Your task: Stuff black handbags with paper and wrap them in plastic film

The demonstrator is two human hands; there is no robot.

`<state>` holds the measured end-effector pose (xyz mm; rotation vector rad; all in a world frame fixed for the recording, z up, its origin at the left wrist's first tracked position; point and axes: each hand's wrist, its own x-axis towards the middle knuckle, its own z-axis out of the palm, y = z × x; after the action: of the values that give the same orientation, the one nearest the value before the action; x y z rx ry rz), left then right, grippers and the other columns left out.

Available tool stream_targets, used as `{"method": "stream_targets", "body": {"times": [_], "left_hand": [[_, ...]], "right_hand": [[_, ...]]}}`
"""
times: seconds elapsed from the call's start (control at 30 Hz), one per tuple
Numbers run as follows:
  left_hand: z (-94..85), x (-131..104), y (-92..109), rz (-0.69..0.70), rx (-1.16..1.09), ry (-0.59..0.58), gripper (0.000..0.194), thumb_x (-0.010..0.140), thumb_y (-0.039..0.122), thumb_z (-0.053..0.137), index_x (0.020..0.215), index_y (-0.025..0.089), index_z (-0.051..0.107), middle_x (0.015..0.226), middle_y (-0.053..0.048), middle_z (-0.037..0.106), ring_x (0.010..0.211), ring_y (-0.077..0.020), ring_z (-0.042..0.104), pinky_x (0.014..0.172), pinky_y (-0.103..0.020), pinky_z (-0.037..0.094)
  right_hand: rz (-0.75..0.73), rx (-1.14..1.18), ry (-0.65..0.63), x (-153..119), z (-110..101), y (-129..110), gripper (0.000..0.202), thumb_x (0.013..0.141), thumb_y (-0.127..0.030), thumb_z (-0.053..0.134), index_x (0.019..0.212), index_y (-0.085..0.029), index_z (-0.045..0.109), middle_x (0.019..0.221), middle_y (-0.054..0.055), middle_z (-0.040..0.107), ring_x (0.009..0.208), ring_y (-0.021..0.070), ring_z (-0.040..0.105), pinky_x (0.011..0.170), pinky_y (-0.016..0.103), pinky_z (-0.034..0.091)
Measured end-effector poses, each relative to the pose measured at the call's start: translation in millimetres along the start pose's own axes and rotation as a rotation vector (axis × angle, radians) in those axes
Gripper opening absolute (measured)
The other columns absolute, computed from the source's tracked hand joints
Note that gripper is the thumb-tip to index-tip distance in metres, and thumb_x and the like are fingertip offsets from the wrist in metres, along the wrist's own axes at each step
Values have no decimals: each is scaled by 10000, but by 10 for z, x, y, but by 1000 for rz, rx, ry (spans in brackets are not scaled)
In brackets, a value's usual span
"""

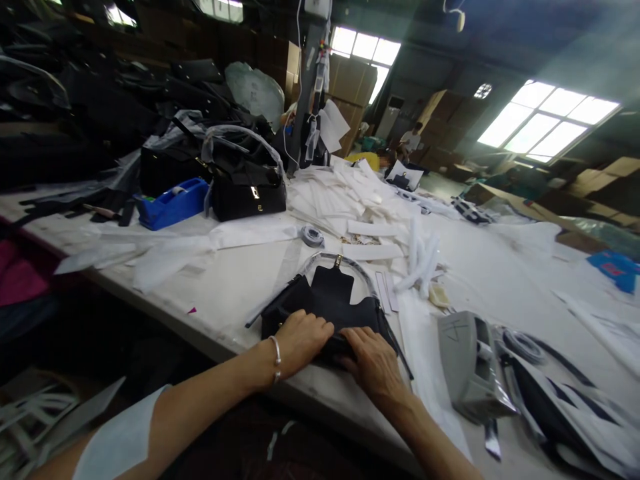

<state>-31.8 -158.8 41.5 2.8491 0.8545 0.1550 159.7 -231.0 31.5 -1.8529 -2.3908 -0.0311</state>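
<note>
1. Resting near the white table's [235, 267] front edge: black leather-look, soft-sided handbag [325, 303]; left hand [303, 340] and right hand [373, 360] close bunched fingers over its near rim.
2. Uneven pressure could crease it.

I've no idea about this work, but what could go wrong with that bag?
The black bag sits close to the near edge of the table, so a careless push or pull might drop it. The shiny bracelet on the left wrist is close to the bag too, and could perhaps scratch it.
</note>
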Motion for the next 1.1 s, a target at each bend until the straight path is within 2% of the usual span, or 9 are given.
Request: {"method": "stream_targets", "body": {"times": [0.13,0.2,0.3,0.47,0.57,0.7,0.9,1.03,1.1], "left_hand": [[125,-18,151,-3,59,-13,99,936,90,492,933,141,577,827,-83,693,751,-245,696,626,-338,495],[264,-53,166,3,92,77,133,950,87,463,975,124,589,864,-105,701,795,-245,702,645,-341,514],[519,-181,164,41,189,305,274,979,90,378,1176,76,568,1113,-174,693,1025,-250,681,826,-367,535],[767,-406,216,9,288,454,431,996,154,311,1388,35,446,1423,-188,519,1318,-265,505,1120,-417,374],[790,-434,240,8,301,429,475,993,179,329,1441,30,383,1505,-186,415,1404,-281,391,1164,-445,316],[808,-428,237,0,246,418,543,993,316,434,1451,31,367,1517,-191,391,1431,-304,339,1172,-473,298],[495,-520,170,49,133,390,441,983,380,483,1302,80,539,1325,-153,612,1242,-269,571,1070,-402,429],[85,-362,105,-187,50,155,318,1002,323,443,836,155,656,785,-76,703,776,-221,688,716,-346,540],[0,-195,76,-285,88,71,280,987,294,472,814,146,634,763,-88,682,757,-238,675,639,-327,521]], "right_hand": [[-76,6,-88,31,-92,-40,230,882,-93,546,1028,-218,672,980,49,726,935,215,657,942,369,475],[-162,-17,-101,81,-78,-23,225,887,-76,500,912,-208,680,892,45,723,891,208,666,1061,423,411],[-243,-3,-15,54,55,-19,313,878,-58,467,1096,-179,656,1165,91,697,1133,229,618,1122,436,365],[-207,127,78,-145,223,-101,648,851,-375,642,1412,-129,432,1459,181,489,1379,324,411,1142,573,310],[-160,268,70,-61,144,-114,470,918,-425,570,1314,-177,521,1379,145,571,1333,285,474,1150,545,306],[26,427,54,247,107,-120,228,997,-330,431,1020,-229,633,1042,58,702,1026,210,647,975,394,488],[54,411,329,354,421,-193,182,951,-256,518,1106,-200,594,1174,98,643,1164,242,561,1076,450,400],[164,485,408,303,522,-137,135,867,-314,669,884,-211,584,1036,90,639,1034,239,593,907,368,506],[138,492,426,303,537,-112,172,863,-293,673,762,-223,553,934,61,640,957,228,600,876,367,507]]}}
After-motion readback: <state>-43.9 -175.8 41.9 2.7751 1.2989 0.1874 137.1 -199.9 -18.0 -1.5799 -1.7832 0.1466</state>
